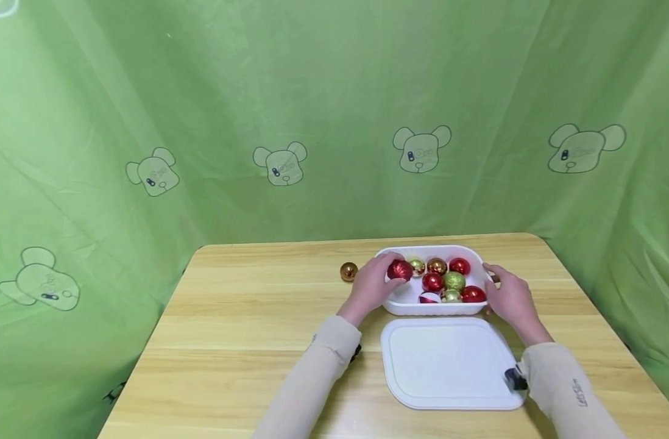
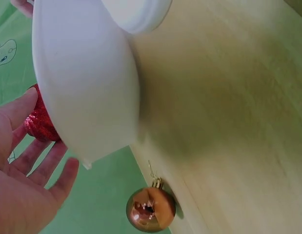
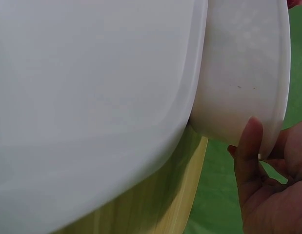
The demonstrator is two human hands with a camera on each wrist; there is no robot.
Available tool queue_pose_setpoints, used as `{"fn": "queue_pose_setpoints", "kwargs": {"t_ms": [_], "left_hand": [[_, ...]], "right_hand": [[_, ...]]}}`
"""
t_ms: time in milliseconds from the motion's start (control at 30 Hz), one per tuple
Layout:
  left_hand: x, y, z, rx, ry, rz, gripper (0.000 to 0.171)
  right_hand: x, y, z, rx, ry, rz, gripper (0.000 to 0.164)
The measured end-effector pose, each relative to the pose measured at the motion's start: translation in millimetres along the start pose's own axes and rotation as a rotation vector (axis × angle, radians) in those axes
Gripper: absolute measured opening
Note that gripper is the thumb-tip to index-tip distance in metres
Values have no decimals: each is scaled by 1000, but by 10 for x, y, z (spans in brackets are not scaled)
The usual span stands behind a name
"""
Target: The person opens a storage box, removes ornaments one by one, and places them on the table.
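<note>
My left hand [image 1: 371, 285] holds a red glitter Christmas bauble [image 1: 399, 271] over the left end of a white plastic box [image 1: 422, 310]. In the left wrist view, thumb and fingers curve round the red bauble [image 2: 42, 119] just past the box's rim. Inside the box sit several baubles: red ones such as the glossy red bauble [image 1: 473, 294], a green glitter bauble [image 1: 454, 280], a brown-gold bauble [image 1: 437, 266] and a red-and-white one [image 1: 429, 297]. At the box's right end my right hand [image 1: 511, 296] grips the rim, its thumb on the outer wall in the right wrist view.
A copper-gold bauble [image 1: 348, 271] lies on the wooden table [image 1: 247, 329] left of the box, its hanger loop showing in the left wrist view. The white lid [image 1: 449, 366] lies flat in front of the box, under the right forearm. Green curtain [image 1: 334, 91] surrounds the table's back and sides.
</note>
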State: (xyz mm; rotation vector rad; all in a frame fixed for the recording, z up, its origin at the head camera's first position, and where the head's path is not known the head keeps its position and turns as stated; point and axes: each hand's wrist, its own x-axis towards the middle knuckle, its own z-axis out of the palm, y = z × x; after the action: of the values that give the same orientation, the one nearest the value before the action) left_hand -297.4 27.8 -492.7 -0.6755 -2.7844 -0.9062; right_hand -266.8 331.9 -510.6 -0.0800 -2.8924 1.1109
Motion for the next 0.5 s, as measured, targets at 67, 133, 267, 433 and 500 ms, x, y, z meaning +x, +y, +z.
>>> {"fn": "queue_pose_setpoints", "kwargs": {"t_ms": [67, 133, 267, 433, 500], "left_hand": [[-10, -16, -27, -31, 3, -1, 48], [-21, -34, -50, -49, 8, -10, 49], [-47, -72, -101, -74, 20, -23, 50], [-77, -108, -179, -115, 27, -28, 48], [-91, -127, -210, -130, 27, -30, 48]], "right_hand": [[-2, 0, 1, -1, 3, -3, 53], [-3, -3, 1, -3, 3, -3, 53], [1, -14, 2, -4, 1, -2, 53], [-3, -25, 0, -13, 8, -3, 52], [-4, -25, -1, -18, 14, -8, 52]]}}
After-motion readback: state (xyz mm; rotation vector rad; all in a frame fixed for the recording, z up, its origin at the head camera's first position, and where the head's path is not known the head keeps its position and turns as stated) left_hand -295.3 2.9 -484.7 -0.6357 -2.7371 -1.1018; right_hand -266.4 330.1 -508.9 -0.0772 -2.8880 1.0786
